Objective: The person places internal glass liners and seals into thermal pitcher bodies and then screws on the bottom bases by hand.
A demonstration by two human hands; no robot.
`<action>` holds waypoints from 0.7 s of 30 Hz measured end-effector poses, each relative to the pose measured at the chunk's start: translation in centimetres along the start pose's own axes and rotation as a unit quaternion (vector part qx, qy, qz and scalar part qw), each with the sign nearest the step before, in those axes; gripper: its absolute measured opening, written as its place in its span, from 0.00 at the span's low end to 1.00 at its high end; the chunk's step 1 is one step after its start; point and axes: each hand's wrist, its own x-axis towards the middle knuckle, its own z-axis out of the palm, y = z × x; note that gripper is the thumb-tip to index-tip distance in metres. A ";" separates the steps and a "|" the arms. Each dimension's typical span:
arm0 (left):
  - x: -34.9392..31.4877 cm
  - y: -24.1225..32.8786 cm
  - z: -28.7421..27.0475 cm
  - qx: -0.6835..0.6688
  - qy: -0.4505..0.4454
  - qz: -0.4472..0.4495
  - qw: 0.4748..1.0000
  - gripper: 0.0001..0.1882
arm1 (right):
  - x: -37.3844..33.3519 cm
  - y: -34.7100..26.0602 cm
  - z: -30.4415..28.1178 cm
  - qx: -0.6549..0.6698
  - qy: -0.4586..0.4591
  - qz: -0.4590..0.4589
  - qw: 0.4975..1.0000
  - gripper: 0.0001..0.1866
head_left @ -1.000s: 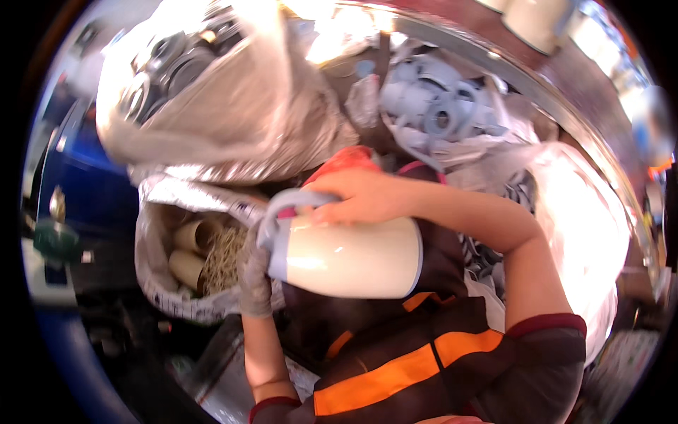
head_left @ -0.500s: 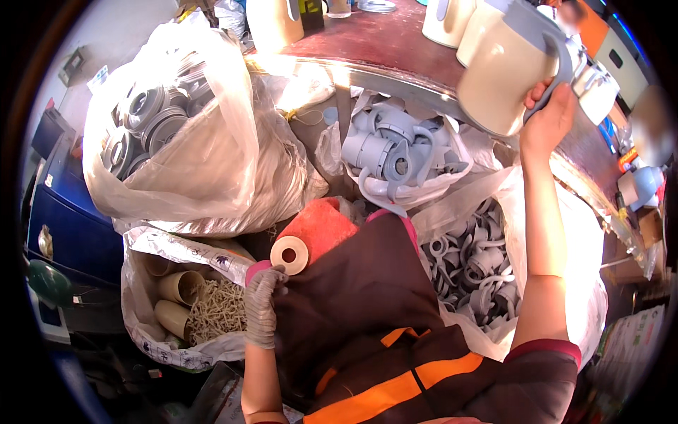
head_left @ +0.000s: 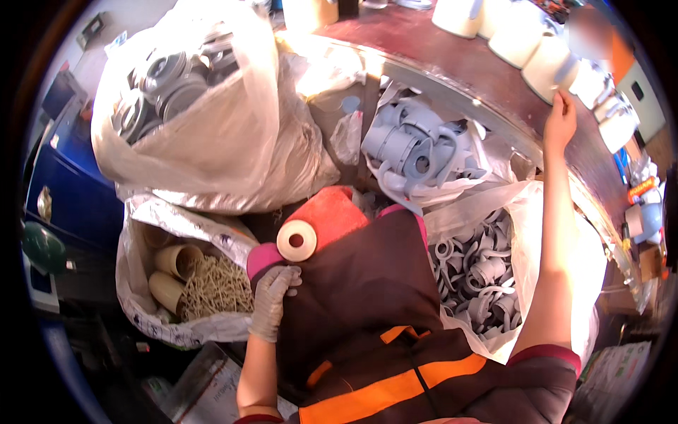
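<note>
My right hand (head_left: 560, 126) reaches up to the table at the far right, its fingers stretched out. The fingertips are beside a cream jug (head_left: 545, 67) with a grey handle, which stands in a row with other cream jugs (head_left: 518, 35). Over my lap is my left hand (head_left: 270, 305) in a pale glove, resting on the dark apron (head_left: 353, 283). Its fingers are curled together, and whatever they pinch, if anything, is too small to make out. Just above it lies a cream roll (head_left: 308, 244) with a dark core, against a red cloth (head_left: 336, 215).
Grey ring-shaped parts (head_left: 166, 74) fill a big plastic bag at the left. Below it a sack (head_left: 148, 321) holds cream cups and tangled strands. Grey-blue jug parts (head_left: 409, 145) fill a bag ahead, and grey handle pieces (head_left: 484, 272) another at the right. The red-brown table (head_left: 417, 42) curves behind.
The cream jug that my right hand held up by its handle now stands on the table among the others. My left hand has moved slightly down from the roll. The view has shifted a little.
</note>
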 end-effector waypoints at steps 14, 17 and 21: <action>10.9 4.0 8.4 0.188 -0.145 0.052 0.970 0.15 | -24.8 -8.4 4.6 -0.137 -0.502 -0.360 0.774 0.18; 15.3 4.9 13.2 0.267 -0.124 0.225 0.929 0.15 | -22.1 -5.6 4.7 -0.164 -0.471 -0.354 0.791 0.17; 19.3 5.4 19.1 0.488 -0.122 0.291 0.814 0.21 | -20.0 -3.0 5.5 -0.139 -0.443 -0.343 0.817 0.16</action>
